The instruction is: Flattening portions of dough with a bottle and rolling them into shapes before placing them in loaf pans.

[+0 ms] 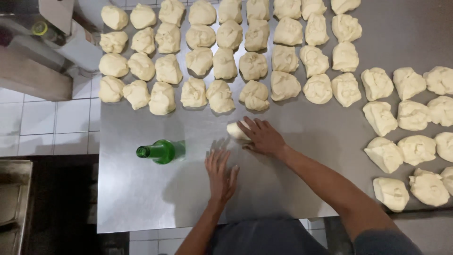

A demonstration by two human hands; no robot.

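The right hand (262, 137) cups its bent fingers over a soft, pale dough lump (236, 131) on the shiny steel table (141, 198), just below the rows of lumpy dough balls (207, 52). The left hand (221, 175) lies flat and spread on the bare metal, holding nothing, with a smooth green glass bottle (161, 151) standing close by.

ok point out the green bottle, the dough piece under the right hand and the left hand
green bottle (163, 151), head view, on its body
dough piece (235, 131), head view, on the part showing left of the fingers
left hand (221, 175), head view, on the back of the hand
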